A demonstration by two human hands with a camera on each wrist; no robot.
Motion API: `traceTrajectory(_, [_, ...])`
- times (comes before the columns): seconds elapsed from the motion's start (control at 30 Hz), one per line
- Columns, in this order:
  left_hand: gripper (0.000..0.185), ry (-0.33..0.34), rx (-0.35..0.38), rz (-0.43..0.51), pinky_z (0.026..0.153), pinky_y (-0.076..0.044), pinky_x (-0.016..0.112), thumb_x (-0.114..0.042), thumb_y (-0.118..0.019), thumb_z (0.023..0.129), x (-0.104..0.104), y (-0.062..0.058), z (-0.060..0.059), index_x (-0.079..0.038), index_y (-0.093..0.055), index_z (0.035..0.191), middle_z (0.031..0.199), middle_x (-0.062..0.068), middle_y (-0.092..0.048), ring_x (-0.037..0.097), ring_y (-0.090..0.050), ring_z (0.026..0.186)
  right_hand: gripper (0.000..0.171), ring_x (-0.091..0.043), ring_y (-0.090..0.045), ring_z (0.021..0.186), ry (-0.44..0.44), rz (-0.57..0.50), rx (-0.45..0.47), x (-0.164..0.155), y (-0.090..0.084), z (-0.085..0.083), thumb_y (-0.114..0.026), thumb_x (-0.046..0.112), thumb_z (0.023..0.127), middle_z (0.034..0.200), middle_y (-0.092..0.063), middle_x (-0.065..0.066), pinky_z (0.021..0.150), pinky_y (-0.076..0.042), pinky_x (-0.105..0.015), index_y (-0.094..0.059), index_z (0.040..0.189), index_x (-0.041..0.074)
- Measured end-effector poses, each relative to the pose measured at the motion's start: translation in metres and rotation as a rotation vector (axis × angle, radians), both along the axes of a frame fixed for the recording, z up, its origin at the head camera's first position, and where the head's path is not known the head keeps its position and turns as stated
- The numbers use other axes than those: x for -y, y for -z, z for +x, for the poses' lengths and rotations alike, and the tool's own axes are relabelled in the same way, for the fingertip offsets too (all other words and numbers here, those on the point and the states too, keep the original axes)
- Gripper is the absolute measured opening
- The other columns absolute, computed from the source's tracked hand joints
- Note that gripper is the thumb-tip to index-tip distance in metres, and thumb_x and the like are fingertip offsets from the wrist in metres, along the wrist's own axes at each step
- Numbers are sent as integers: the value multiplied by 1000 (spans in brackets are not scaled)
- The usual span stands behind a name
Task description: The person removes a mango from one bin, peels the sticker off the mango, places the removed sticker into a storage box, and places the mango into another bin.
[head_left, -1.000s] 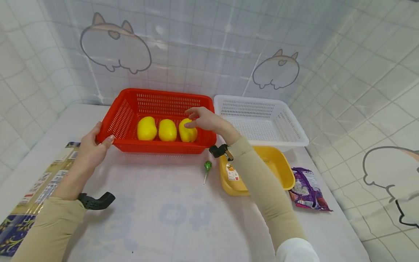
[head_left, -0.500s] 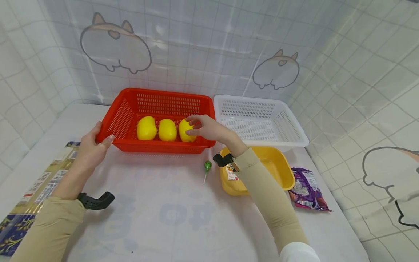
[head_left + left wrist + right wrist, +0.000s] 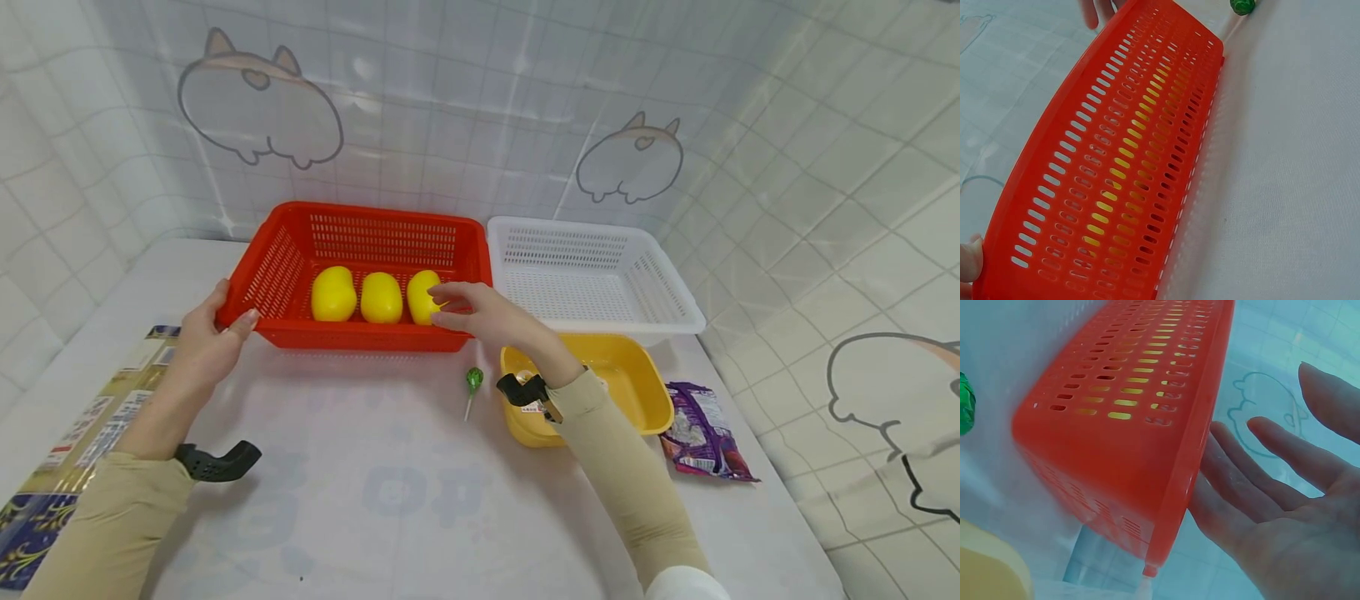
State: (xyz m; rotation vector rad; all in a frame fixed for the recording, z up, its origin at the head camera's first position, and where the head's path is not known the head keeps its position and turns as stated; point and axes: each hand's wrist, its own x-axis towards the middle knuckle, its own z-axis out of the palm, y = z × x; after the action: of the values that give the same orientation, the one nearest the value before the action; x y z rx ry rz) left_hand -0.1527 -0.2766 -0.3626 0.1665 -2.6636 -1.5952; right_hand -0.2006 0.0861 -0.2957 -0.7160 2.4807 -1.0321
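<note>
A red slotted basket point(image 3: 360, 335) stands on the table by the back wall. Three smooth yellow fruits point(image 3: 381, 298), shaped like mangoes, lie in a row inside it. My left hand point(image 3: 212, 342) grips the basket's front left corner, thumb over the rim; the left wrist view shows the thumb point(image 3: 969, 261) at the edge. Over the basket's front right corner is my right hand point(image 3: 491, 318), with nothing in its grasp. Its loosely spread fingers point(image 3: 1297, 456) reach over the rim in the right wrist view, and they overlap the rightmost fruit in the head view.
A white slotted basket point(image 3: 600, 327) stands to the right of the red one. In front of it is a yellow tub point(image 3: 637, 367), partly under my right forearm. A green lollipop point(image 3: 474, 382), a purple packet point(image 3: 701, 433) and a gold-and-blue package point(image 3: 105, 421) lie around.
My right hand has drawn back a little toward the right and the front, off the rightmost fruit. My left hand keeps its grip on the corner, and the fruits have stayed put.
</note>
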Motion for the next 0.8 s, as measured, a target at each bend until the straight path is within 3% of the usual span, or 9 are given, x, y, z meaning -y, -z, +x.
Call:
traceTrajectory(0.37, [73, -12, 8, -13, 115, -25, 61, -35, -37, 107, 0, 1, -1, -13, 10, 158, 167, 16, 4, 46, -9, 151, 48, -18, -55, 126, 56, -48, -35, -10, 5, 16, -62, 32, 99, 138, -60, -2, 108, -47, -36, -54, 143, 15])
traceTrajectory(0.53, [73, -14, 9, -8, 115, -25, 61, -35, -37, 107, 0, 1, -2, -13, 10, 159, 168, 15, 4, 45, -9, 151, 46, -26, -53, 132, 73, -93, -73, -16, 9, 24, -63, 27, 99, 140, -58, -5, 110, -46, -38, -55, 141, 12])
traceTrajectory(0.8, [74, -8, 1, -6, 115, -25, 61, -35, -38, 107, 0, 1, -2, -12, 10, 159, 167, 15, 4, 45, -8, 151, 40, -27, -52, 130, 95, -133, -172, -34, 13, 40, -62, 22, 99, 137, -58, -8, 111, -45, -45, -61, 136, 8])
